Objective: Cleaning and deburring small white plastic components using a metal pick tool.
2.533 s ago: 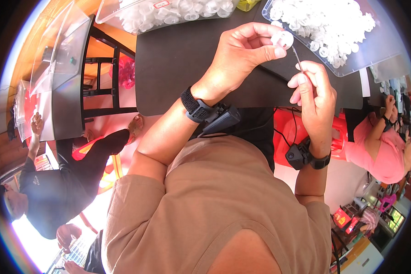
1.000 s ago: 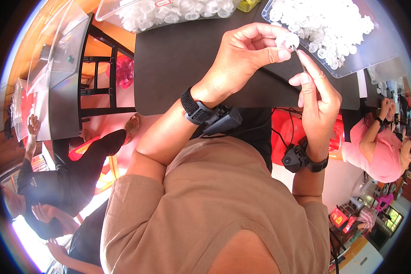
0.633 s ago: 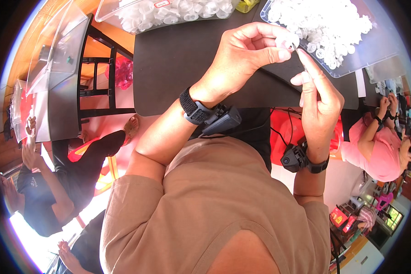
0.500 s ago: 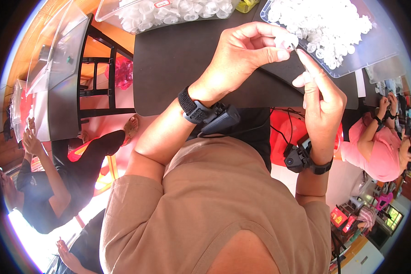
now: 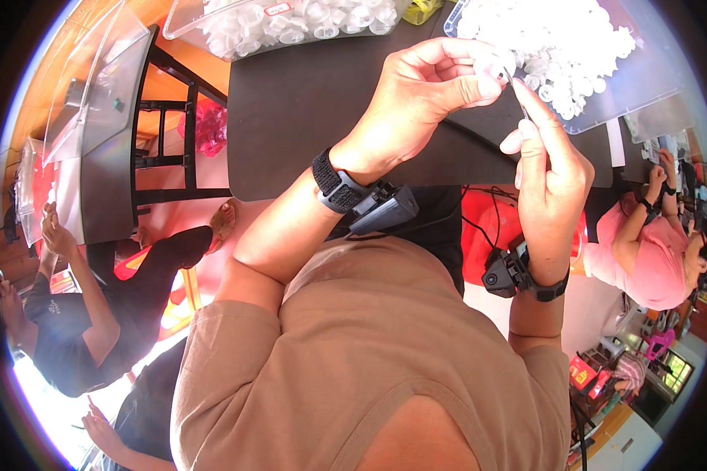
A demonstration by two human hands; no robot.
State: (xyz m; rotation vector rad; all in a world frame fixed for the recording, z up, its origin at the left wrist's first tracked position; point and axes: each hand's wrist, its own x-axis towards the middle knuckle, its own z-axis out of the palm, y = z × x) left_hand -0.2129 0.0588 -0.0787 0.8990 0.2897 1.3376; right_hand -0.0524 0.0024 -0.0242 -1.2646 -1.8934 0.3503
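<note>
Between the thumb and fingers of my left hand [image 5: 424, 94] is a small white plastic part [image 5: 489, 61], held over the near edge of a blue-rimmed clear tray. My right hand [image 5: 554, 157] pinches a thin dark metal tool [image 5: 514, 85], and its pointed tip meets the right side of the part. Whether it is a blade or tweezers is too small to tell. Glare washes out the part's details. Loose white plastic pieces [image 5: 554, 35] are heaped in the clear tray [image 5: 636, 98], just beyond both hands.
A clear bin [image 5: 182, 23] of similar white pieces stands at the far left of the dark table [image 5: 306, 118]. Yellow plastic [image 5: 422, 11] lies between the containers. Other people sit left and right. A red stool [image 5: 479, 247] shows below the table; cables hang by my right wrist.
Both hands keep their grip and have shifted only slightly. The white part is turned a little, and the tool's tip stays against it.
</note>
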